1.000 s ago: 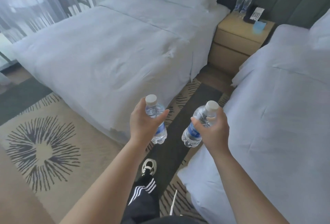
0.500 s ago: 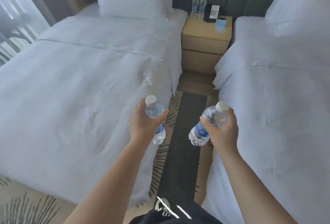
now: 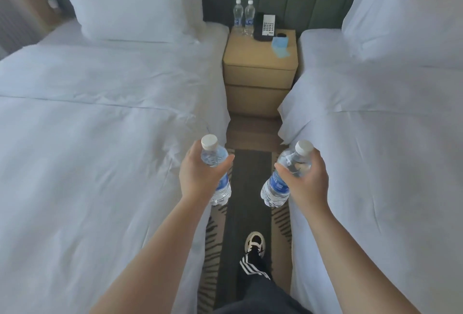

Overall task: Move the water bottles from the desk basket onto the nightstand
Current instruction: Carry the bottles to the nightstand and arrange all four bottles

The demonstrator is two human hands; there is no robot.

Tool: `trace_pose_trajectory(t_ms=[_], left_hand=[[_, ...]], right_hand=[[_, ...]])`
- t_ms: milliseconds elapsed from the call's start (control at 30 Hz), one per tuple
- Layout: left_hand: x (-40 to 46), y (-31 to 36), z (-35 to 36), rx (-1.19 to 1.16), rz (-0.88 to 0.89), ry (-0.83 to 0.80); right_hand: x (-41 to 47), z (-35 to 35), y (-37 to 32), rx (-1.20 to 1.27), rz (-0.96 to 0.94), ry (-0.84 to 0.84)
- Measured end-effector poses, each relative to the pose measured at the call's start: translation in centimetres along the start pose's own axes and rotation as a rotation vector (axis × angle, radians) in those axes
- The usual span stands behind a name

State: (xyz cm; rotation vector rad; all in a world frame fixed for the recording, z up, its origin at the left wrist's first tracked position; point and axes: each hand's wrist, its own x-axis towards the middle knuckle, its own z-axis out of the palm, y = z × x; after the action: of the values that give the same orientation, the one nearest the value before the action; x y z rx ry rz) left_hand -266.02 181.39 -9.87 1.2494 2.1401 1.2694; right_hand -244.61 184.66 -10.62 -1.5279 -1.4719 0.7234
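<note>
My left hand (image 3: 200,176) grips a clear water bottle (image 3: 221,188) with a white cap and blue label, held nearly upright. My right hand (image 3: 307,178) grips a second water bottle (image 3: 275,188), tilted with its cap to the upper right. Both hang over the aisle between two beds. Straight ahead stands the tan nightstand (image 3: 259,60). Two more water bottles (image 3: 243,16) stand upright at its back left corner. The desk basket is out of view.
A white-sheeted bed (image 3: 100,138) borders the aisle on the left, another bed (image 3: 375,138) on the right. A black phone (image 3: 266,25) and a blue card (image 3: 280,46) lie on the nightstand's back right. My shoe (image 3: 255,242) is on the striped carpet.
I have turned and walked into the aisle, so the nightstand is now centred and closer. Both hands keep holding their bottles in the same way.
</note>
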Motion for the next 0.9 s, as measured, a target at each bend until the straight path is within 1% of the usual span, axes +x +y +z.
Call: trace_pose_trajectory(t_ms=[233,500,700,900], left_hand=[[12.3,5.2,8.0,-0.043,0.051,-0.018],[23.8,7.9,14.4,-0.060,0.032,-0.069],[34.0,7.4,18.9,-0.074,0.023,-0.100],[47.6,6.5,23.2,-0.086,0.018,-0.116]], right_hand=[[15.3,1.4,-0.5,-0.017,-0.018,0.021],[28.2,4.3,0.3,-0.020,0.011,0.028],[37.5,9.4,1.5,-0.029,0.033,0.039],[49.3,17.0,1.2,-0.047,0.058,0.017]])
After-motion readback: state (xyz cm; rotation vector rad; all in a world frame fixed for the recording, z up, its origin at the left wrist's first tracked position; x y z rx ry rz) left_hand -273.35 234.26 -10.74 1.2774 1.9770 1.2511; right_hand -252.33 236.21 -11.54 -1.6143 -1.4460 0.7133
